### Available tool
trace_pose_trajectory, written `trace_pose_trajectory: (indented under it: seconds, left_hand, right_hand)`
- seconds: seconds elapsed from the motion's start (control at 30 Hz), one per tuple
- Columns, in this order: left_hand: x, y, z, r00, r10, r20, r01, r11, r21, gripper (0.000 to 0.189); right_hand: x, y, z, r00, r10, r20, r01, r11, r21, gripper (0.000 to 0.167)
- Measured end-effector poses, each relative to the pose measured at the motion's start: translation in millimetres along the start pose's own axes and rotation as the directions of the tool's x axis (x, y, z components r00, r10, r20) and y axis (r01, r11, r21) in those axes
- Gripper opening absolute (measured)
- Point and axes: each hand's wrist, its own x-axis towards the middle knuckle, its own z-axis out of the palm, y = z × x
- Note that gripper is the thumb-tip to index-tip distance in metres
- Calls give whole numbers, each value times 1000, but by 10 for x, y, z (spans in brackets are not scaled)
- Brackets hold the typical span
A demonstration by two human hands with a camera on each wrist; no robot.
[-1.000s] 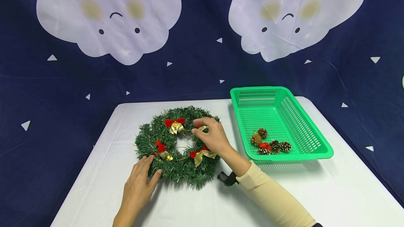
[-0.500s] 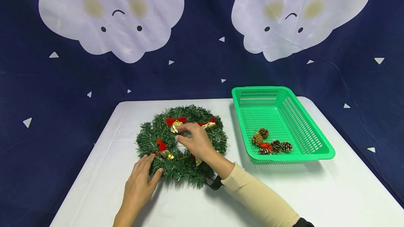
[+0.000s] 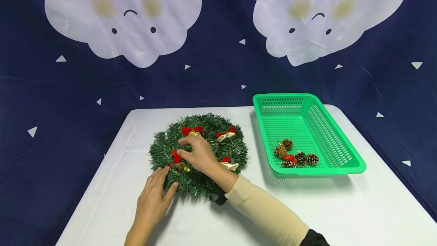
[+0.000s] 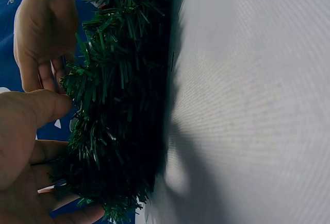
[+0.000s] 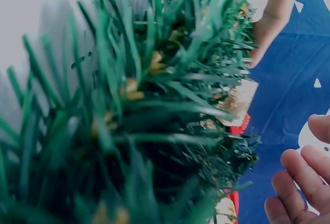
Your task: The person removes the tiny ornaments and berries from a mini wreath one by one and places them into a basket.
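Note:
A green artificial wreath (image 3: 215, 120) lies on the white table, decorated with red bows that have gold ribbon tails. My left hand (image 3: 151, 200) rests on its front left edge, fingers over the top and thumb at the front; the left hand (image 4: 26, 136) also touches the needles in the left wrist view. Over the middle of the wreath hovers my right hand (image 3: 197, 153), its thumb and forefinger apart beside the left red bow (image 3: 176, 157). Nothing shows between the fingers of the right hand (image 5: 304, 183) in the right wrist view. The wreath's centre hole is mostly hidden.
A green plastic basket (image 3: 329, 171) stands to the right of the wreath. In its front left corner lie several pine cones (image 3: 312, 159) and a small red ornament (image 3: 288, 157). Behind the white table (image 3: 109, 185) hangs a dark blue cloth with clouds.
My right hand has moved left across the wreath, from the upper right bow to near the left bow. The left hand has stayed on the wreath's edge.

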Motion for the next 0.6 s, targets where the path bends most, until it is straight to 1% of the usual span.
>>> trace_pose_trajectory:
  seconds: [0.13, 0.27, 0.4, 0.5, 0.6]
  left_hand:
    - [-3, 0, 2, 1000, -4, 6, 4, 1000, 2, 58]
    - [-9, -3, 6, 1000, 3, -1, -3, 1000, 4, 58]
    - [-14, -6, 11, 1000, 1, -1, -1, 1000, 8, 58]
    - [-12, -6, 13, 1000, -7, 7, 7, 1000, 10, 59]
    - [-11, -3, 11, 1000, -11, 13, 11, 1000, 11, 59]
  right_hand:
    - [31, 2, 83, 1000, 23, 8, -23, 999, -23, 32]
    - [48, 6, 149, 999, 41, 13, -41, 999, -18, 31]
    - [68, -1, 195, 1000, 24, 7, -24, 1000, -18, 30]
    - [88, -5, 226, 1000, 7, 10, -7, 999, -37, 31]
    - [108, -12, 260, 1000, 10, 29, -8, 998, -68, 31]
